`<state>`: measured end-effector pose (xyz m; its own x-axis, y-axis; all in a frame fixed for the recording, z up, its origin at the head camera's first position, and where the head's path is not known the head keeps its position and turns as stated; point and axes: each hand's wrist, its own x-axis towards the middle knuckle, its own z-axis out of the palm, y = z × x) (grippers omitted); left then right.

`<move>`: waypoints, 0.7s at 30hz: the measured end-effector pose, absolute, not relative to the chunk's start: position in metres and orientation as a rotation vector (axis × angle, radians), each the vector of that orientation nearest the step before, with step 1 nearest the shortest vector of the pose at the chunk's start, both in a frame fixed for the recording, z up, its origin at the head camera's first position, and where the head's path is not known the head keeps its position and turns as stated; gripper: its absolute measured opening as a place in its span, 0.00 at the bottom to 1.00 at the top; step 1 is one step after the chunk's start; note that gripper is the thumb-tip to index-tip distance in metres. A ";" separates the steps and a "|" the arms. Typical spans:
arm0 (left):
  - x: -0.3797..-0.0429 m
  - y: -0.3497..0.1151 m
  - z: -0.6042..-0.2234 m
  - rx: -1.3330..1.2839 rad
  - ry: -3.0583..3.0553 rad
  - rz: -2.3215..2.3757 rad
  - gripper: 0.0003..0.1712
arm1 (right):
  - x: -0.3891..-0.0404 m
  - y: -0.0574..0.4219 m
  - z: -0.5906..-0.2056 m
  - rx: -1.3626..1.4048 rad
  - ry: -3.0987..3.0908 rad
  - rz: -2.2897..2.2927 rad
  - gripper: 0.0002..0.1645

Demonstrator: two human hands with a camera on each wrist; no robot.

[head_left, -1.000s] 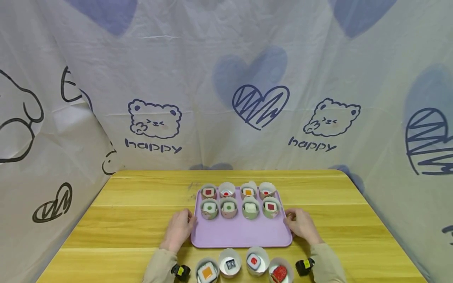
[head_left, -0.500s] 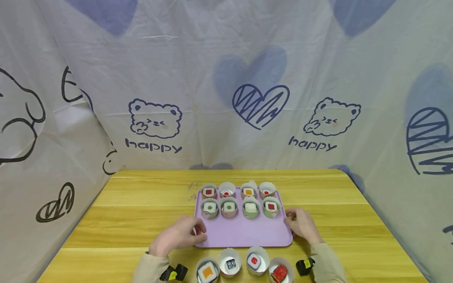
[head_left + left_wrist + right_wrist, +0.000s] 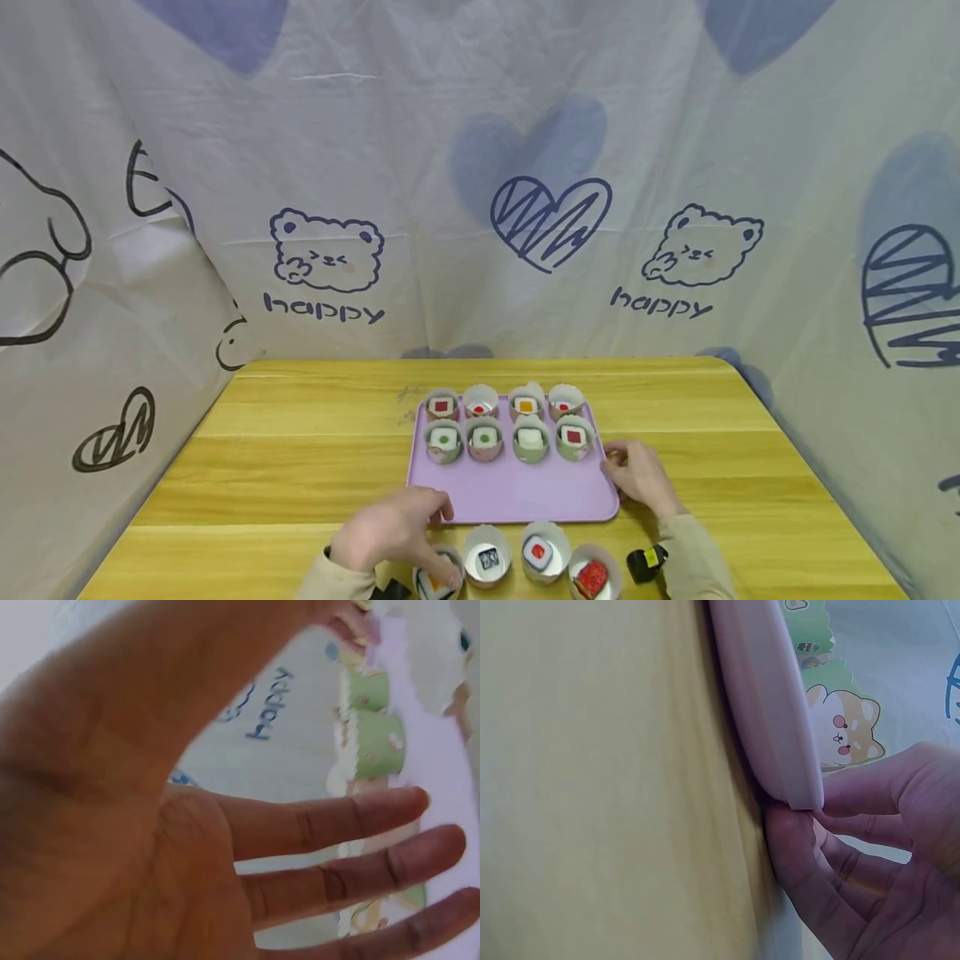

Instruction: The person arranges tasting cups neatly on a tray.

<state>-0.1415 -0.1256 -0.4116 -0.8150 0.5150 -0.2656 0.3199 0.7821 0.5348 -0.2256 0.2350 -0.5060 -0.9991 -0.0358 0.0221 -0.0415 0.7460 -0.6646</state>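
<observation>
A lilac tray (image 3: 525,496) lies on the wooden table, bearing two rows of paper cups with small sushi-like pieces in its far half. My right hand (image 3: 639,479) pinches the tray's right rim; the right wrist view shows thumb and fingers at the tray edge (image 3: 780,727). My left hand (image 3: 393,525) is spread over the front-left paper cup (image 3: 448,552), which holds an orange-topped white piece. Thumb and fingers stand on either side of that cup; whether they touch it I cannot tell. In the left wrist view the fingers (image 3: 352,874) look straight.
In front of the tray stand more paper cups: one with a black-patterned piece (image 3: 488,560), one with a red-dotted white piece (image 3: 538,552), one with a red piece (image 3: 591,578). A printed cloth (image 3: 450,317) hangs behind the wooden table (image 3: 300,450).
My left hand has let go of the tray's left rim and moved toward me, over the front-left cup. My right hand stays at the right rim.
</observation>
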 end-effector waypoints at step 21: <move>-0.128 -0.088 -0.437 0.540 2.690 0.228 0.25 | -0.225 0.234 -0.505 0.040 -2.926 1.174 0.19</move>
<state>-0.1279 -0.0880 -0.4372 -0.8513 0.4004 -0.3391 0.3376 0.9127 0.2302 -0.2247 0.2339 -0.5047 -0.9996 -0.0278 -0.0007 -0.0196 0.7223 -0.6913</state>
